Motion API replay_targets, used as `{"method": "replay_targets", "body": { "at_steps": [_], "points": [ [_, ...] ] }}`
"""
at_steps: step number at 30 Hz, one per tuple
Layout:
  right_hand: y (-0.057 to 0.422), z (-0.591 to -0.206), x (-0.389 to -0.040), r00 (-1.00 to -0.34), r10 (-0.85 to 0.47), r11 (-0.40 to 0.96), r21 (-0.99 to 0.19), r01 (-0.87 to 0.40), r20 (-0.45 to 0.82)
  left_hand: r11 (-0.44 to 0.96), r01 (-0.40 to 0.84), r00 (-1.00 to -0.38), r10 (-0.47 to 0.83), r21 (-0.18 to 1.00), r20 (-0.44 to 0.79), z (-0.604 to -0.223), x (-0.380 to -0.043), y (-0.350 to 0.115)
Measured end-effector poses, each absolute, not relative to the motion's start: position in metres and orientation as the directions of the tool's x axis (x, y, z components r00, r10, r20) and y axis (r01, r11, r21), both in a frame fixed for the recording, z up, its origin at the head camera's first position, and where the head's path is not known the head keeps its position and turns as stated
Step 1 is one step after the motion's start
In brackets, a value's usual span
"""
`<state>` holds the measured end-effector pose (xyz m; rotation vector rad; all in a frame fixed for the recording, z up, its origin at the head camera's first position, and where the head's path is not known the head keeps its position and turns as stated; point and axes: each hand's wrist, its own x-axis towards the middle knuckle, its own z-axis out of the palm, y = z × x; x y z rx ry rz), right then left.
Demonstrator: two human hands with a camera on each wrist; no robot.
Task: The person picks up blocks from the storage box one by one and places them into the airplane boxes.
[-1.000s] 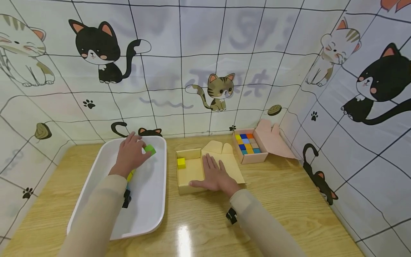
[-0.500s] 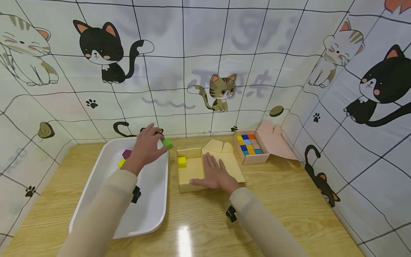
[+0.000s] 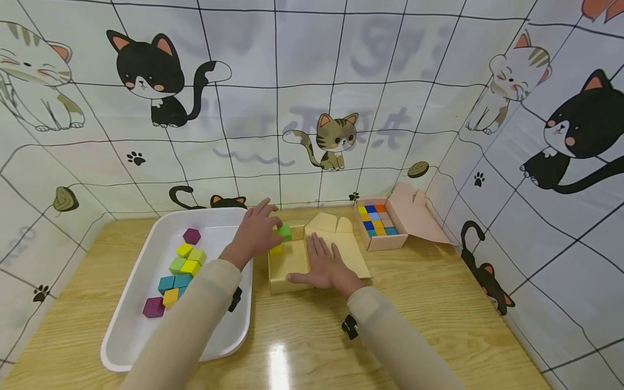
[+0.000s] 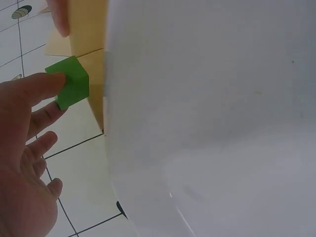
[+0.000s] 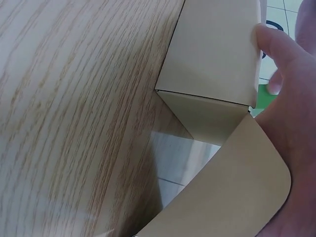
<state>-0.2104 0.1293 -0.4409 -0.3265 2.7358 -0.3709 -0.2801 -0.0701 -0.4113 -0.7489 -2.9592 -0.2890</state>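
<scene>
My left hand pinches a green cube between thumb and forefinger, over the back left part of an open pale yellow cardboard box. In the left wrist view the green cube shows clear of the white tray's side. A yellow cube lies in the box against its left wall, partly covered by the left hand. My right hand rests with fingers spread on the box's opened lid, its thumb at the front wall; in the right wrist view that thumb touches the wall's top edge.
To the left, a white tray holds several purple, yellow, green, teal and orange cubes. A pink box with its lid open stands at the back right, filled with coloured cubes. A cat-patterned sheet encloses the wooden table.
My left hand has carried the green cube rightward from above the tray to the yellow box, uncovering the cubes in the tray. The right hand stays on the lid.
</scene>
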Motion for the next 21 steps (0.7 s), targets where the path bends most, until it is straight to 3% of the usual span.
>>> {"method": "replay_targets", "body": {
  "at_steps": [21],
  "points": [
    [0.131, -0.441, -0.205, -0.911, -0.278, 0.941, -0.279, -0.194, -0.304, 0.852, 0.523, -0.852, 0.522, 0.005, 0.030, -0.437, -0.277, -0.052]
  ]
}}
